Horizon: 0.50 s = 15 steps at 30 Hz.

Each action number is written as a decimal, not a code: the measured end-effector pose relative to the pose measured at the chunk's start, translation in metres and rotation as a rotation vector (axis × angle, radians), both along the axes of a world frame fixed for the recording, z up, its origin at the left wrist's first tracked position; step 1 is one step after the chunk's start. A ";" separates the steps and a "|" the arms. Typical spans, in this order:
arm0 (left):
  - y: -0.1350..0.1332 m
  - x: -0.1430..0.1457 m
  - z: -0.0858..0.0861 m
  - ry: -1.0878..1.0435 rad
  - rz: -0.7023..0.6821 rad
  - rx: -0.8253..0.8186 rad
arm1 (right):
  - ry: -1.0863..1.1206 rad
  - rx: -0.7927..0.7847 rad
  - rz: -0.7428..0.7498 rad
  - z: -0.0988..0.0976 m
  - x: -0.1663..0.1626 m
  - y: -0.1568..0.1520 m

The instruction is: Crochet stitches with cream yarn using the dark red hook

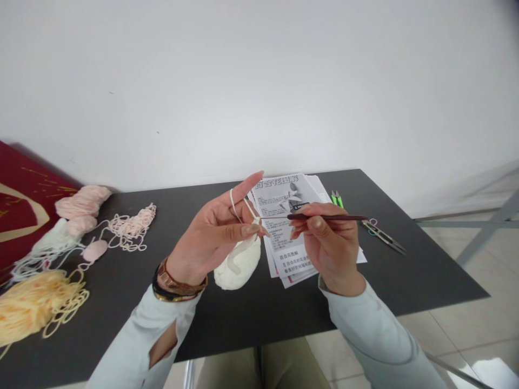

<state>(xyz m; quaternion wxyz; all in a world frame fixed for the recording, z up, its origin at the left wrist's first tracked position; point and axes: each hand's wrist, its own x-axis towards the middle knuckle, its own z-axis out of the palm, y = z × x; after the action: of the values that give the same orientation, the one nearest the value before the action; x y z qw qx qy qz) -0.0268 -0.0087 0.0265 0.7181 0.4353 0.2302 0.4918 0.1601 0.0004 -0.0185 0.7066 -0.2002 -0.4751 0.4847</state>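
As I watch, the left hand (pixel 217 232) pinches white yarn (pixel 256 220), likely soft and light, over the surface (pixel 425 275) between near and far edges; the right hand (pixel 333 246) grips a stiff-looking hook (pixel 298 216) by its handle (pixel 348 218), the best hold.

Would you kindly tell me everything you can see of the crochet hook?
The crochet hook is slim and straight, with a dark brown handle and a thin, metallic-looking shaft. The thumb and fingers of the right hand pinch the handle, holding it nearly level in view, above the printed sheets. The shaft points toward the left hand and meets the white yarn there; its tip is too small to make out.
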 end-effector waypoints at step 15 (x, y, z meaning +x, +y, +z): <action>-0.001 -0.001 -0.002 0.074 -0.071 0.040 | 0.093 -0.192 0.215 0.008 0.009 0.004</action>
<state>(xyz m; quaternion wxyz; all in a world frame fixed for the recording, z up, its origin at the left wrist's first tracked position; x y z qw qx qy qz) -0.0280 -0.0100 0.0240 0.7171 0.4755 0.2311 0.4541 0.1691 0.0045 -0.0105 0.6495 -0.1924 -0.4119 0.6095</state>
